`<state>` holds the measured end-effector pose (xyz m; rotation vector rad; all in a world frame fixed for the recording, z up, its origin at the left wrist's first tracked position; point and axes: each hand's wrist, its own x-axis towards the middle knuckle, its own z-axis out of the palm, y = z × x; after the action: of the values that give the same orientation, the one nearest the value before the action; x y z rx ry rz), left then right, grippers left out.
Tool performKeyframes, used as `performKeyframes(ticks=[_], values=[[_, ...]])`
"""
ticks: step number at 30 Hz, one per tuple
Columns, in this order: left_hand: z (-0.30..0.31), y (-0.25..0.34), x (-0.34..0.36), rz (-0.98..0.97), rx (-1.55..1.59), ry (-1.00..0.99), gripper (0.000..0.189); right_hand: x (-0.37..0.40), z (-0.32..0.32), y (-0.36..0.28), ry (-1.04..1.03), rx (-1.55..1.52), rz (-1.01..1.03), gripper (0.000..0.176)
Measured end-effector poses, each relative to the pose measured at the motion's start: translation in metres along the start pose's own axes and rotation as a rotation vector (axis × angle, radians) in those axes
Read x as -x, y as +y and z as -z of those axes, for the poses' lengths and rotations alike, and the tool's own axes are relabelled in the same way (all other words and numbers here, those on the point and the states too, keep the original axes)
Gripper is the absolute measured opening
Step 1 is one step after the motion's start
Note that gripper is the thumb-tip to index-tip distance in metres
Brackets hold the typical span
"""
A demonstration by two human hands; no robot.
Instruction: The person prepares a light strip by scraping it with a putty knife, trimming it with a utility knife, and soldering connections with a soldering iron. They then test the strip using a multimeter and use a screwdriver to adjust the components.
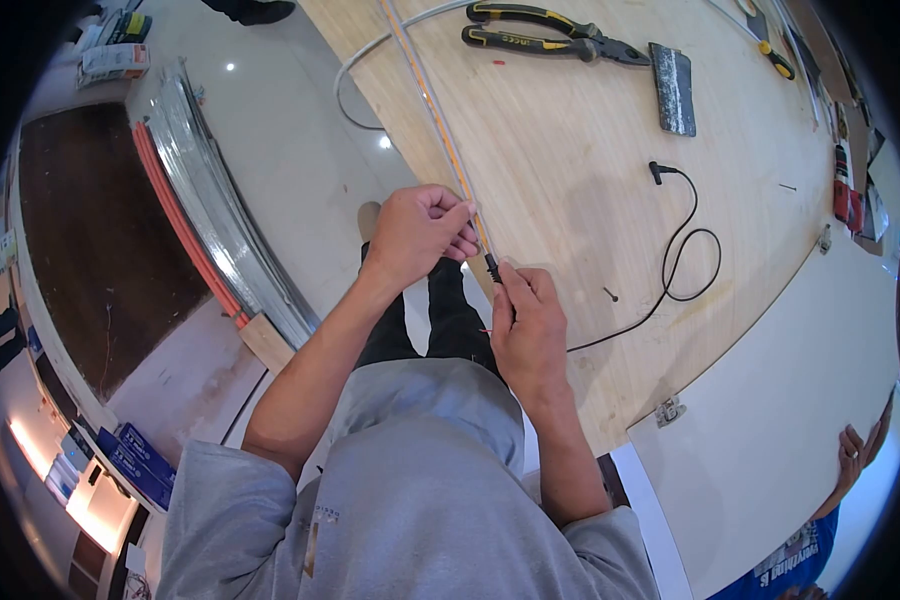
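Note:
My left hand (425, 235) pinches a long thin strip (432, 105) with an orange-yellow line along it, which looks like an LED strip in a narrow channel. The strip runs up along the left edge of the wooden board. At its lower end is a black cable connector (492, 267), gripped between the thumb and fingers of my right hand (530, 325). Whether connector and strip are joined cannot be made out. From beneath my right hand a thin black cable (630, 325) loops across the board and ends in an angled black plug (656, 172).
On the wooden board (590, 210) lie pliers (555, 38), a worn dark rectangular block (673, 90), a screw (610, 294) and a yellow-black handled tool (775, 60). Another person's hand (850, 455) holds a white hinged panel (770, 400) at right. Metal profiles (210, 190) lie at left.

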<state>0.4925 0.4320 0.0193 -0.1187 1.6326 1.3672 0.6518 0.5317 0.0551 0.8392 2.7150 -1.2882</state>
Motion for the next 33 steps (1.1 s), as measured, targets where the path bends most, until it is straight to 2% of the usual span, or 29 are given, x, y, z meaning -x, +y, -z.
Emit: performKeyframes(ticks=[11, 13, 15, 17, 18, 20, 23, 24, 27, 33], values=[[-0.002, -0.001, 0.0, 0.002, 0.008, 0.009, 0.021, -0.002, 0.004, -0.002, -0.049, 0.004, -0.041, 0.026], [-0.007, -0.016, 0.001, 0.002, -0.02, -0.019, 0.023, -0.003, 0.007, 0.0, -0.036, -0.018, -0.031, 0.026], [-0.001, -0.026, -0.009, -0.083, -0.115, 0.009, 0.022, 0.003, 0.006, 0.017, -0.019, -0.036, 0.066, 0.03], [0.002, -0.029, -0.012, -0.056, 0.021, -0.031, 0.021, 0.013, 0.003, 0.023, 0.017, -0.032, 0.018, 0.044], [-0.001, -0.023, -0.009, -0.063, -0.029, -0.01, 0.022, 0.014, 0.01, 0.017, -0.075, -0.047, -0.11, 0.045], [-0.001, -0.021, -0.01, -0.075, -0.053, -0.034, 0.024, 0.014, 0.003, 0.022, -0.026, -0.098, -0.139, 0.04], [-0.002, -0.009, -0.005, -0.054, -0.051, -0.021, 0.024, 0.009, 0.005, 0.02, -0.015, -0.084, -0.319, 0.031], [-0.003, -0.011, -0.005, -0.08, -0.07, -0.012, 0.024, 0.008, 0.004, 0.022, 0.048, -0.079, -0.273, 0.022], [-0.005, -0.013, -0.004, -0.108, -0.075, 0.025, 0.027, 0.015, 0.007, 0.02, -0.029, -0.052, -0.264, 0.02], [-0.002, -0.019, -0.008, -0.103, -0.074, -0.011, 0.023, 0.016, 0.003, 0.013, 0.004, 0.037, -0.273, 0.022]])
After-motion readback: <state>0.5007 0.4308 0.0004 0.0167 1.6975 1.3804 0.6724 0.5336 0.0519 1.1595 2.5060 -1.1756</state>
